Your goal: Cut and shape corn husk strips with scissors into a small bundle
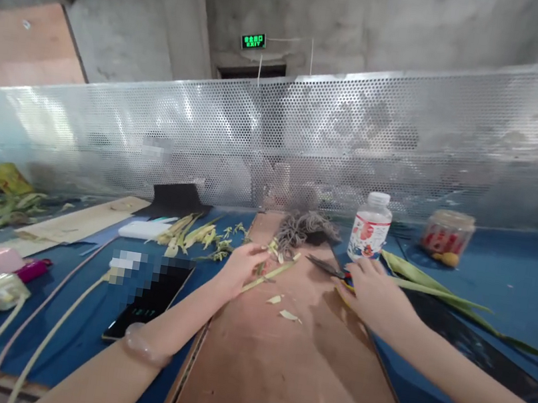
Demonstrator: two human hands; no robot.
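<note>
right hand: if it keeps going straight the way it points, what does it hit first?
Probably the scissors: the right hand points up-left along the brown board and its fingertips already sit at the handles. Beyond lies the twine bundle; depth is uncertain.

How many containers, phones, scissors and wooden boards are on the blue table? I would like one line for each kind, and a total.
Containers: 2, the bottle and the jar
Phones: 1, the phone
Scissors: 1, the scissors under the right hand
Wooden boards: 2, the centre board and the left board
Total: 6

A single head-worn camera looks forward and down from the near edge of the bench (490,275), close above it, facing the far perforated metal screen (359,141).
</note>
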